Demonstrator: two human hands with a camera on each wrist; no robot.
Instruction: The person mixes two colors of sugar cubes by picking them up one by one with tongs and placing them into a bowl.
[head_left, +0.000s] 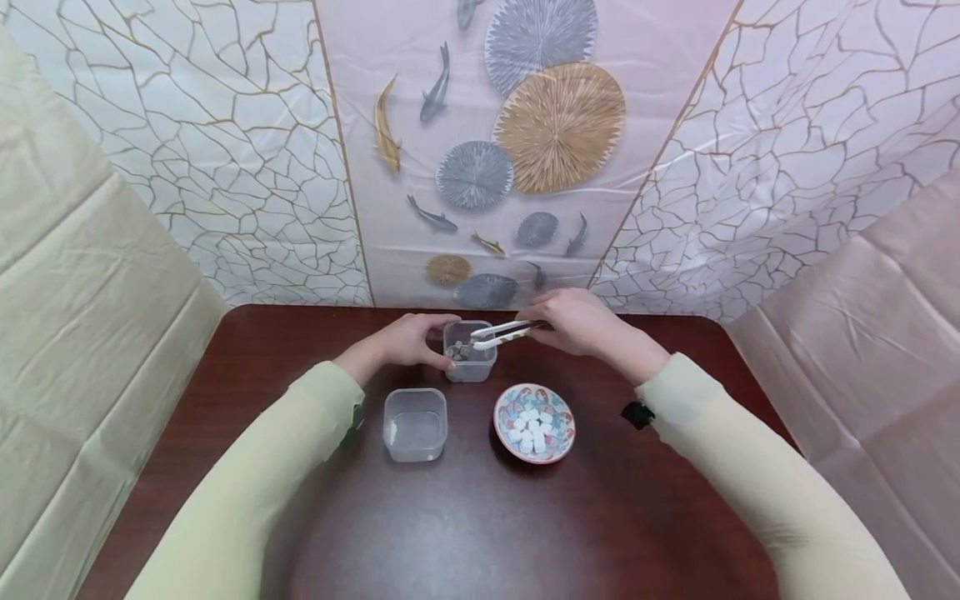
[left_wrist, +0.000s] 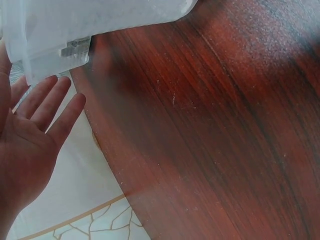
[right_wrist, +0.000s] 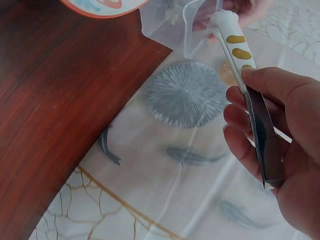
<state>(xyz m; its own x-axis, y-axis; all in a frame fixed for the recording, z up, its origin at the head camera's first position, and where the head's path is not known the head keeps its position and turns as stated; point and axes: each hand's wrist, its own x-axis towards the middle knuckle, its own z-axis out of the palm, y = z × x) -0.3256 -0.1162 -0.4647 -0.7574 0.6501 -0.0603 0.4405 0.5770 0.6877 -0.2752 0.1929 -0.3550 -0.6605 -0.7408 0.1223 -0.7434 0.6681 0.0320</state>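
Observation:
My left hand (head_left: 411, 340) holds a small clear plastic container (head_left: 471, 372) at its left side, thumb at the near corner and fingers toward the far one. Small brownish-grey pieces (head_left: 459, 350) lie inside it. In the left wrist view the outer fingers (left_wrist: 65, 120) stand fairly straight beside the container. My right hand (head_left: 573, 321) grips a pair of tongs (right_wrist: 265, 145) with white, gold-spotted ends, thumb on one side and fingers on the other. The tong tips reach over the container's opening, slightly apart in the head view.
A second clear container (head_left: 415, 450) stands nearer, at the left, with a small white bit at its side. Right of it is a patterned dish (head_left: 566, 417) holding several white cubes (head_left: 534, 429). The dark wooden table (head_left: 480, 533) ends at a patterned cloth backdrop (head_left: 405, 250).

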